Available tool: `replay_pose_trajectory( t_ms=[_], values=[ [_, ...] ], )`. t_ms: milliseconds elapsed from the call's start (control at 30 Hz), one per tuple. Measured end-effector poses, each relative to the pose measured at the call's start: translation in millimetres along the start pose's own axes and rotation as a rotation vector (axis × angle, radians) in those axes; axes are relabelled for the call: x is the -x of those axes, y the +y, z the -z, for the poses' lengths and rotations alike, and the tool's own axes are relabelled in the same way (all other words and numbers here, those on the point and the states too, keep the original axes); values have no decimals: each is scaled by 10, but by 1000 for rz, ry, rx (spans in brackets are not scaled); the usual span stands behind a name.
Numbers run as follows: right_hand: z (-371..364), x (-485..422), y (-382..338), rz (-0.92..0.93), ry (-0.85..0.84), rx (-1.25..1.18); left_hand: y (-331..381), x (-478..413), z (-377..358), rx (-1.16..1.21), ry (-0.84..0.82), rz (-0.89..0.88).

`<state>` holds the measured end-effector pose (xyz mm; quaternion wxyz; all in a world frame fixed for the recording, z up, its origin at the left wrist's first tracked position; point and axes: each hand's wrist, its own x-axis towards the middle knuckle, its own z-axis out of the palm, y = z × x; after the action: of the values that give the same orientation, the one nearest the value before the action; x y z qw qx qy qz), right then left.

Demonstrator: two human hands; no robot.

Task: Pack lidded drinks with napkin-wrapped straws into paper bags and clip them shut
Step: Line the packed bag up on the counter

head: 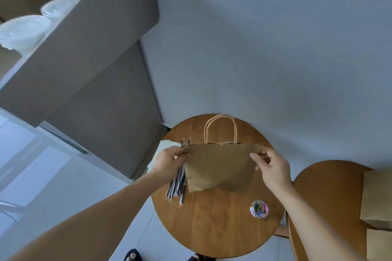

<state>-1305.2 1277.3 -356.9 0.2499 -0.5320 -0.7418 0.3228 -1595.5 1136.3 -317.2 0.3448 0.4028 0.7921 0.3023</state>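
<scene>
The brown paper bag stands over the far half of the round wooden surface, stretched between both hands. The left hand pinches its upper left corner and the right hand pinches the upper right, thumb and fingertips closed on the paper. Pulling the corners apart keeps the top edge flat and taut, probably so the mouth stays together. A paper clip already sits on the middle of that edge, below the upright twisted handles, so this bag looks close to finished. Whether a drink is inside cannot be told.

Wrapped straws lie in a bundle along the surface's left edge, partly behind the bag. A small tub of coloured clips waits near the right edge, within reach of the right hand. More paper bags are stacked on the neighbouring round surface. Clear plastic lids show in an open cardboard box at the left.
</scene>
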Motion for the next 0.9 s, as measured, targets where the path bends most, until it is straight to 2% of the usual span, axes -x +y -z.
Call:
replay_pose_trajectory(
  t_ms=[167, 367, 567, 700, 900],
  values=[
    [-6, 18, -739, 141, 84, -68, 199, 395, 685, 164, 105, -86],
    [-242, 137, -2160, 251, 252, -323, 147, 843, 1580, 280, 324, -183],
    [-542, 483, -3517, 337, 309, -456, -45, 1492, 2637, 385, 505, -280],
    [-749, 695, -4358, 368, 252, -575, -138, 1892, 3326, 413, 653, -352],
    [-1052, 868, -5453, 389, 10, -744, -302, 2283, 4267, 443, 915, -423]
  ],
)
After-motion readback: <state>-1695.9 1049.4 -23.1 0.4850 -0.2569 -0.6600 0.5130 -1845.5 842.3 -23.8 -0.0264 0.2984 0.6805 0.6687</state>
